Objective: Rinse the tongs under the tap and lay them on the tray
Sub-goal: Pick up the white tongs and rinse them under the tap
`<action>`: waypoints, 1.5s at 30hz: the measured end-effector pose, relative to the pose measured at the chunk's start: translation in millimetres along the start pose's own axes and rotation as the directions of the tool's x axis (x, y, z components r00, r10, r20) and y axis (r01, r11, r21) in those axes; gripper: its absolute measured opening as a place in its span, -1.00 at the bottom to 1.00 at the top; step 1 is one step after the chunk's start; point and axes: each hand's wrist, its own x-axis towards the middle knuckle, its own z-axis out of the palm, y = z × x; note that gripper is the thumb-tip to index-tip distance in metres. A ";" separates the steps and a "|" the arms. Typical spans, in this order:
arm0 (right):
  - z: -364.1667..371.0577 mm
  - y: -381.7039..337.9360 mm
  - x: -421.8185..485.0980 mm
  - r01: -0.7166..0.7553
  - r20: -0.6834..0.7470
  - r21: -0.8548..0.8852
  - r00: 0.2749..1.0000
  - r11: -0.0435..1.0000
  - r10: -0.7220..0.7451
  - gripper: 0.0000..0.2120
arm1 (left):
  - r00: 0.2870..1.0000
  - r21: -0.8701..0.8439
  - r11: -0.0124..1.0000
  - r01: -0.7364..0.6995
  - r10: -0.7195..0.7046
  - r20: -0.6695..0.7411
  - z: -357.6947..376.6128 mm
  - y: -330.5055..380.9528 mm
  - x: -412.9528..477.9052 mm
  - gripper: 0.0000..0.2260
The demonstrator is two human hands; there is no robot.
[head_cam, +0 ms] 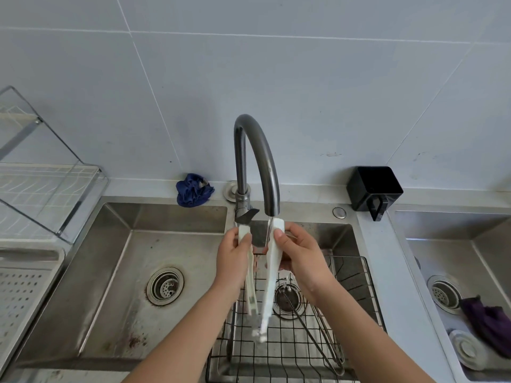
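One pair of white tongs [269, 275] is held spread apart under the spout of one dark curved tap [255, 161], with a thin stream of water seen at the right arm's tip. The left hand [233, 258] is closed around the left arm of the tongs; the right hand [300, 258] is closed around the right arm. The joined end hangs low, over one wire rack [345, 286] set in the right basin.

Three steel basins are counted: two in the sink [110, 244] below the tap, one further right. One drain is visible in each.

One perforated white tray [22, 288] lies at the left edge, well apart from the tongs. One dish rack [41, 172] stands behind it.

On the table: one crumpled blue cloth [193, 190] left of the tap base, one black holder [373, 189] to the right.

One purple cloth [486, 319] lies in the far-right basin.
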 end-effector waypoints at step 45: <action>-4.6 144.2 -89.7 -0.341 -0.323 -0.936 0.930 0.083 0.175 -0.04 | 0.928 0.940 0.135 -0.314 0.254 0.273 -48.2 -111.2 -42.5 -0.27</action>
